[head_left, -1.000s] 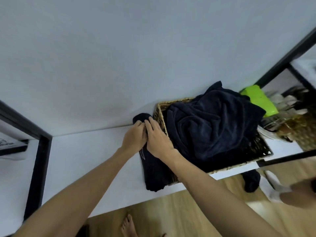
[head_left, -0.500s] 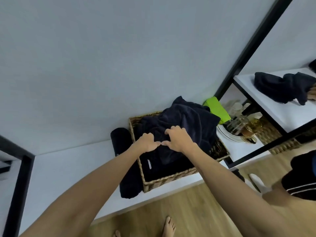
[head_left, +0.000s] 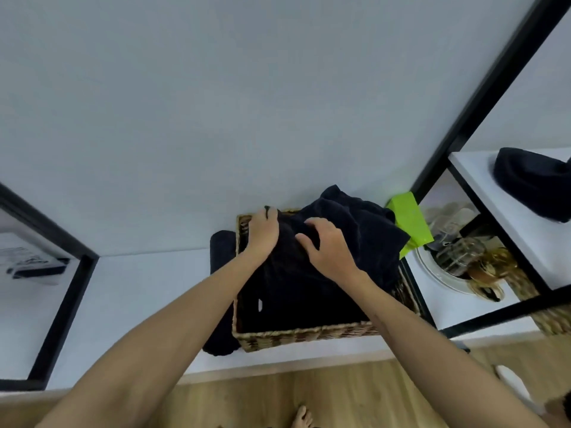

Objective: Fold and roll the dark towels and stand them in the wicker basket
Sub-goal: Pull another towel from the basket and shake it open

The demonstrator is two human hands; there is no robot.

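White shelf [head_left: 148, 288]; wicker basket [head_left: 304, 335] interior hidden by dark towels [head_left: 349, 230].

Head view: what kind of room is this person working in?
Probably a home storage or laundry corner. A black-framed shelf with white boards holds a wicker basket of dark towels, glassware on a plate sits beside it, and the floor is wood.
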